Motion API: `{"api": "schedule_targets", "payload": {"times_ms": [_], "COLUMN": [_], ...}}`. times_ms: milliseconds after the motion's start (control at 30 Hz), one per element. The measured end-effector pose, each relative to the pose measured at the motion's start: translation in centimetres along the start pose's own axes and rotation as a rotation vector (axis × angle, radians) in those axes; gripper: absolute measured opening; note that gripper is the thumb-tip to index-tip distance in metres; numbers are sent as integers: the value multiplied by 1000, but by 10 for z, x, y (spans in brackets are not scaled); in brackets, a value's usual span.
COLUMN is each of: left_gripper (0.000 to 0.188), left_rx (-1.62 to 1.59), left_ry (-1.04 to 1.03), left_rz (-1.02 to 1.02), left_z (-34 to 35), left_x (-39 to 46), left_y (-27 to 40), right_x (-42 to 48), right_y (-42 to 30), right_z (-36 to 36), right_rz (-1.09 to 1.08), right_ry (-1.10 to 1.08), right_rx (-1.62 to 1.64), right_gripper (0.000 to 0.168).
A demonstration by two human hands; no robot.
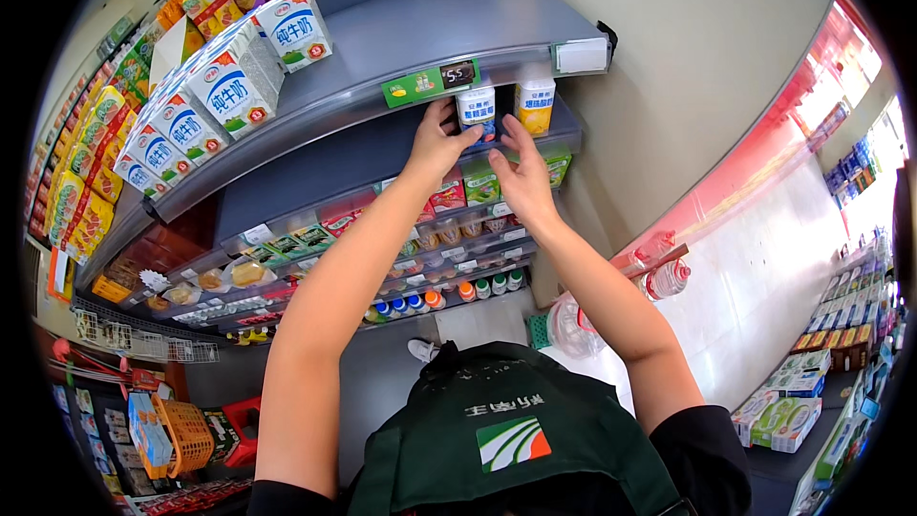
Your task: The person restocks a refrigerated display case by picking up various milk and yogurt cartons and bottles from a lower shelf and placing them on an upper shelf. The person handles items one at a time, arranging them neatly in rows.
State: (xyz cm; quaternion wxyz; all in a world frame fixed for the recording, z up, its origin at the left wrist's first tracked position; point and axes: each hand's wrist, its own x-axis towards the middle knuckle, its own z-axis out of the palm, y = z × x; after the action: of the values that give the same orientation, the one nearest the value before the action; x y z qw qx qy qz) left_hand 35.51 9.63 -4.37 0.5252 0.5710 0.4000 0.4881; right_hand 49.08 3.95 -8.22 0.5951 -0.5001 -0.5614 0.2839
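My left hand (435,147) is at a white and blue yogurt drink package (476,104) on the second shelf (315,175). Its thumb lies across the package's lower front, and the fingers bend around the left side, partly hidden. To the right stands a white and yellow package (535,106) of similar shape. My right hand (529,179), fingers apart and holding nothing, is just in front of the gap between the two packages. A green price strip (430,82) hangs on the shelf edge above my left hand.
White milk cartons (228,92) line the left of the top shelf (430,21). Lower shelves carry green boxes (481,188) and capped bottles (433,299). A wall (645,72) rises at right. An orange basket (184,437) is at lower left; large water bottles (666,279) are beyond my right arm.
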Motion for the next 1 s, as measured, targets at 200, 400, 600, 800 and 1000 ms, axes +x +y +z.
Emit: {"api": "schedule_targets", "payload": {"times_ms": [200,400,600,800,1000], "left_gripper": [55,57,65,66,62], "left_rx": [24,61,116,180,219], "left_ry": [30,46,29,64,-12], "left_rz": [10,18,152,266,291], "left_z": [4,5,3,2,2], "left_x": [13,12,7,-4,-6], "left_y": [-5,-6,-16,-23,-20], "right_x": [6,6,-1,-9,-7], "right_y": [-5,-3,-1,5,5], "right_z": [4,3,4,1,1], "right_rz": [71,-14,-13,-81,-135], "right_ry": [-130,-90,-67,-53,-23], "right_rx": [-60,-88,-12,-9,-40], "right_gripper": [60,59,60,63,71]}}
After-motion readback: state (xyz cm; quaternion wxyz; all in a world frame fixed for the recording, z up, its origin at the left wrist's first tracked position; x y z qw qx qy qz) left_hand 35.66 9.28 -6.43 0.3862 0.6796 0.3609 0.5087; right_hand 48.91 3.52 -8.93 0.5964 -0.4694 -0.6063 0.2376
